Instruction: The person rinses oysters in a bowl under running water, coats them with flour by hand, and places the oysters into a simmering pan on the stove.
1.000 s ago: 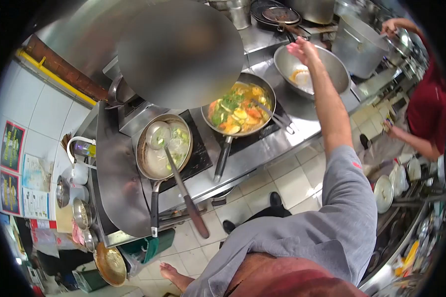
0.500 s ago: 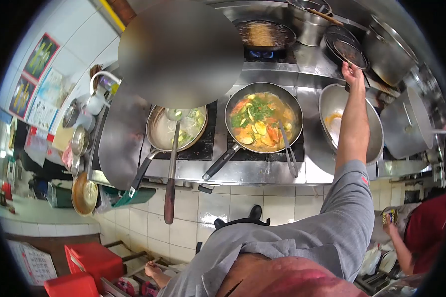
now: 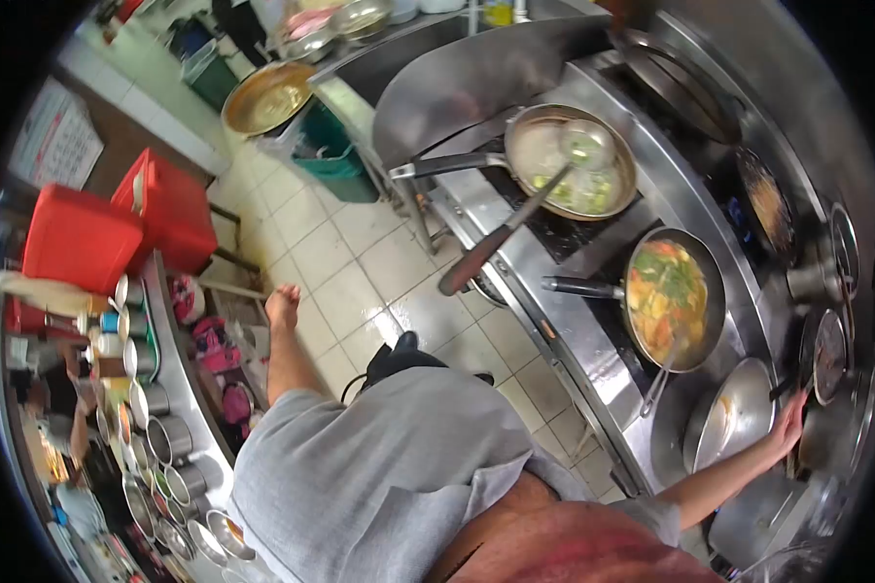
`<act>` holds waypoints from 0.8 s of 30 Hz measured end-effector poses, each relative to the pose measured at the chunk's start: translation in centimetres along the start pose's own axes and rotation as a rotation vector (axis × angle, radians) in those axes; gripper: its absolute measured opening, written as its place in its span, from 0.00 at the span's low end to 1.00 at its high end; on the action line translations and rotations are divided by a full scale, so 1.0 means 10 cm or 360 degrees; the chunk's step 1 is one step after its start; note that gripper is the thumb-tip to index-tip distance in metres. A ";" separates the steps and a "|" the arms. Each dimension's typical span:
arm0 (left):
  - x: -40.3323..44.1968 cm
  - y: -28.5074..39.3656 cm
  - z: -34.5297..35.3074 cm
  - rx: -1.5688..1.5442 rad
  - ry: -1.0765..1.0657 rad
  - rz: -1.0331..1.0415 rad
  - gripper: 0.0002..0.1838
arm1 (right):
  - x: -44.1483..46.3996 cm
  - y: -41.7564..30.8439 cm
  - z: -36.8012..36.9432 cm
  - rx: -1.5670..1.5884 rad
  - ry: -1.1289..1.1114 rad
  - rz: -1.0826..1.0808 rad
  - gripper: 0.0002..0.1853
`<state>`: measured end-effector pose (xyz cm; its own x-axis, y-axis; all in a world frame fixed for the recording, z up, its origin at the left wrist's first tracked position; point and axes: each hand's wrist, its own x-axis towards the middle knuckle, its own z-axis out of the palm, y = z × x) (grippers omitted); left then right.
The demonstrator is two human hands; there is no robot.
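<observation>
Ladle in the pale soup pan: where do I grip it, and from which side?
Take the ladle by its brown grip, probably from the aisle side with the left hand. It slants out over the rim of the frying pan, and the grip reaches past the front edge of the stove, while its bowl sits inside.

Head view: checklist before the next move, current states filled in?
1. Left hand free: ok, above the floor, nothing visible in it.
2. Right hand gripping the dark pan: cannot tell, close beside it, contact unclear.
3. Ladle within the stove edge: not ok, handle overhangs.
4. Tongs in the vegetable pan: ok, leaning over its rim.
5. Wide metal bowl clean: not ok, orange residue inside.
</observation>
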<state>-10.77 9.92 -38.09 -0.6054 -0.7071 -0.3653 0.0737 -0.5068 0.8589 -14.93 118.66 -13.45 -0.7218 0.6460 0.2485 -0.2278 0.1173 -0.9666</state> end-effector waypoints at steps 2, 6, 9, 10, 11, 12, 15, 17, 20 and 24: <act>0.06 0.02 0.09 0.0023 0.0073 -0.0071 0.06 | -0.20 0.03 -0.33 0.1684 -0.0533 0.0742 0.18; 0.37 0.07 0.05 0.0039 0.0182 -0.0142 0.05 | -1.94 -1.07 1.24 0.1412 0.0181 0.0756 0.20; 0.79 0.13 -0.23 0.0056 0.0144 -0.0205 0.05 | -2.82 -1.40 2.13 0.1486 -0.0391 0.0825 0.23; 0.91 0.18 -0.30 0.0070 0.0149 -0.0254 0.05 | -3.07 -1.46 2.40 0.1486 -0.0386 0.0833 0.23; 1.03 0.25 -0.35 0.0085 0.0152 -0.0300 0.05 | -3.27 -1.50 2.71 0.1422 -0.0555 0.0815 0.24; 1.23 0.26 -0.46 0.0081 0.0100 -0.0317 0.06 | -3.50 -1.58 3.13 0.1361 -0.0724 0.0790 0.26; 1.61 0.37 -0.78 0.0130 0.0090 -0.0394 0.07 | -4.17 -1.92 4.67 0.1387 -0.0767 0.1011 0.29; 1.71 0.53 -0.89 0.0045 0.0038 -0.0398 0.08 | -4.42 -1.83 5.37 0.1544 -0.1059 0.1263 0.30; 1.80 0.71 -1.06 0.0023 0.0046 -0.0386 0.11 | -4.76 -1.71 6.44 0.1510 -0.1289 0.1706 0.26; 1.79 0.86 -1.33 -0.0239 -0.0006 -0.0346 0.16 | -5.10 -1.16 7.79 0.1186 -0.1848 0.2064 0.19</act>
<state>-10.42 -13.68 -42.04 -0.6227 -0.5721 -0.5338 0.0583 -0.7143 0.6974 -26.36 25.57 -10.01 -0.6062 -0.7404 -0.2902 0.7751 -0.4685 -0.4239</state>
